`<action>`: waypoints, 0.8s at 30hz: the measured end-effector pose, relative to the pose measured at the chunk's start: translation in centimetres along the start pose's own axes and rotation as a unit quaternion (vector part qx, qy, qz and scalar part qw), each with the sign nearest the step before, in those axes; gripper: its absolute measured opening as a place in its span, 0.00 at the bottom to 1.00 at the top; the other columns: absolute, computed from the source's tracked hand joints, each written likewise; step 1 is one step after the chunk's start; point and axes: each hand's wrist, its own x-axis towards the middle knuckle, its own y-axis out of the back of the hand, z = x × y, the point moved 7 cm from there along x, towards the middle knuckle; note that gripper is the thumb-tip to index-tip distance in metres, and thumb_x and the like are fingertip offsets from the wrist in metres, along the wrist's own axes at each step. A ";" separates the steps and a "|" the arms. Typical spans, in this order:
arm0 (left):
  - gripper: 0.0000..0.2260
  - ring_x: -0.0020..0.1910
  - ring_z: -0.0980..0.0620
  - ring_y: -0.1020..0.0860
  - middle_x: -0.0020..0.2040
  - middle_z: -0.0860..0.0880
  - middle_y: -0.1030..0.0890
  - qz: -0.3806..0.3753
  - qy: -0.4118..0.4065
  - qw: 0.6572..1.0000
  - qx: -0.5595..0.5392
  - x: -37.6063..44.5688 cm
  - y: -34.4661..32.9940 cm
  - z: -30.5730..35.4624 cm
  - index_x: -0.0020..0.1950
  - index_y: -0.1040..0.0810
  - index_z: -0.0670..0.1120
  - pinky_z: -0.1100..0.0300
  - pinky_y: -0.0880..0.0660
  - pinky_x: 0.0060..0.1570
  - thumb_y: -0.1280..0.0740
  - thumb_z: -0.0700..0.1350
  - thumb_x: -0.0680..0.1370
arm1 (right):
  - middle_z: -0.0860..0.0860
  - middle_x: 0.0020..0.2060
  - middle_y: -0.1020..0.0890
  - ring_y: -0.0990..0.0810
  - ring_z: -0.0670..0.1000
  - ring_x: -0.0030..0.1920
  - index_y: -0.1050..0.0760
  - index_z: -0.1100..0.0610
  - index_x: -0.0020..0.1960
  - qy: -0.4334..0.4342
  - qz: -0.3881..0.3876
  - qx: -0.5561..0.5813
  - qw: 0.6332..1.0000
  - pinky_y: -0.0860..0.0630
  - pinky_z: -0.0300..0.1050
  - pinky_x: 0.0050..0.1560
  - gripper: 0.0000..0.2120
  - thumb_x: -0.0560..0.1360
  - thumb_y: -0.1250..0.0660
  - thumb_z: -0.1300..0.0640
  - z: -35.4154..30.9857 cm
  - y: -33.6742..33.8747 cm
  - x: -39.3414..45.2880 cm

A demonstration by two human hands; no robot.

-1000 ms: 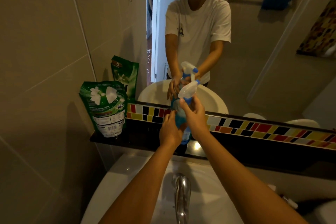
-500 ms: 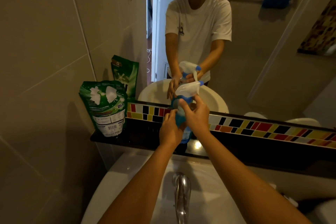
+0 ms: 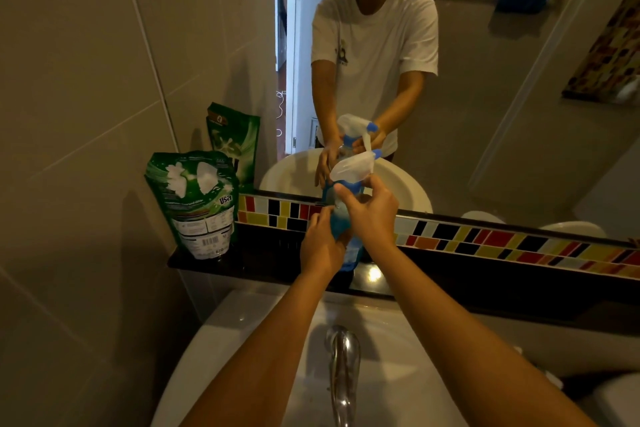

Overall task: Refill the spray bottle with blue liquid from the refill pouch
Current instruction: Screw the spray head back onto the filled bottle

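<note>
A spray bottle (image 3: pixel 351 253) with blue liquid inside stands upright on the black ledge (image 3: pixel 277 269) below the mirror. Its clear trigger head (image 3: pixel 353 168) with blue trim sits on top, nozzle pointing right. My left hand (image 3: pixel 320 246) wraps the bottle's body from the left. My right hand (image 3: pixel 370 215) grips the neck just under the trigger head. The green refill pouch (image 3: pixel 195 203) stands upright at the ledge's left end, apart from both hands.
A white sink (image 3: pixel 263 357) with a chrome tap (image 3: pixel 341 367) lies under my forearms. A coloured tile strip (image 3: pixel 502 244) runs along the mirror's bottom edge. The mirror (image 3: pixel 485 97) reflects a person, the bottle and the pouch. A tiled wall (image 3: pixel 86 114) closes the left side.
The trigger head has turned under my right hand, its nozzle swinging further right. My right fingers have shifted round the neck. My left hand stays on the bottle's body.
</note>
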 end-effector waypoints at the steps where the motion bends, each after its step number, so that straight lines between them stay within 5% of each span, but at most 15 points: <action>1: 0.21 0.62 0.44 0.24 0.66 0.47 0.27 -0.002 0.002 1.000 -0.001 0.0 0.0 0.0 0.68 0.31 0.49 0.47 0.23 0.59 0.31 0.48 0.76 | 0.52 0.45 0.19 0.20 0.47 0.46 0.27 0.57 0.48 -0.011 0.017 0.007 1.000 0.27 0.29 0.42 0.15 0.69 0.25 0.51 -0.1 0.1 0.0; 5: 0.22 0.63 0.44 0.25 0.66 0.46 0.27 -0.003 0.003 1.000 0.009 -0.2 0.0 0.0 0.68 0.32 0.49 0.47 0.23 0.59 0.31 0.47 0.76 | 0.51 0.47 0.20 0.21 0.46 0.48 0.27 0.58 0.50 -0.028 0.029 0.019 0.999 0.26 0.30 0.43 0.18 0.69 0.25 0.49 0.5 0.1 -0.4; 8: 0.23 0.63 0.44 0.25 0.66 0.46 0.27 0.002 -0.007 1.000 0.013 0.0 0.2 0.1 0.69 0.32 0.49 0.47 0.23 0.60 0.30 0.47 0.76 | 0.51 0.54 0.19 0.20 0.49 0.53 0.25 0.56 0.60 0.011 -0.039 0.001 0.999 0.21 0.42 0.51 0.20 0.73 0.31 0.46 0.7 -0.3 -0.2; 11: 0.22 0.62 0.44 0.24 0.65 0.46 0.27 0.004 -0.005 1.000 0.009 0.2 0.2 0.1 0.68 0.32 0.49 0.48 0.23 0.58 0.30 0.49 0.76 | 0.54 0.50 0.18 0.18 0.52 0.49 0.23 0.58 0.55 0.008 -0.049 -0.032 0.998 0.20 0.45 0.49 0.17 0.72 0.29 0.48 0.6 -0.2 0.4; 16: 0.23 0.63 0.44 0.25 0.67 0.46 0.27 -0.001 0.001 1.000 0.021 0.0 0.0 0.0 0.69 0.33 0.50 0.46 0.23 0.59 0.30 0.48 0.76 | 0.52 0.45 0.20 0.21 0.48 0.45 0.27 0.57 0.47 -0.025 0.045 0.003 0.999 0.23 0.36 0.46 0.17 0.67 0.24 0.50 0.2 0.1 -0.2; 21: 0.25 0.63 0.43 0.25 0.67 0.47 0.28 -0.006 0.004 0.999 0.040 0.1 0.1 0.0 0.70 0.33 0.50 0.46 0.23 0.59 0.30 0.49 0.75 | 0.53 0.56 0.21 0.21 0.50 0.54 0.25 0.58 0.59 0.008 -0.042 -0.025 0.999 0.21 0.45 0.53 0.17 0.74 0.31 0.50 0.8 -0.4 0.1; 24: 0.25 0.63 0.43 0.25 0.67 0.46 0.28 -0.001 0.003 0.999 0.037 0.0 0.0 0.0 0.70 0.34 0.50 0.45 0.23 0.58 0.30 0.48 0.75 | 0.54 0.52 0.19 0.20 0.53 0.51 0.23 0.59 0.55 -0.004 -0.019 -0.041 0.999 0.20 0.48 0.51 0.17 0.72 0.29 0.49 0.6 -0.2 0.4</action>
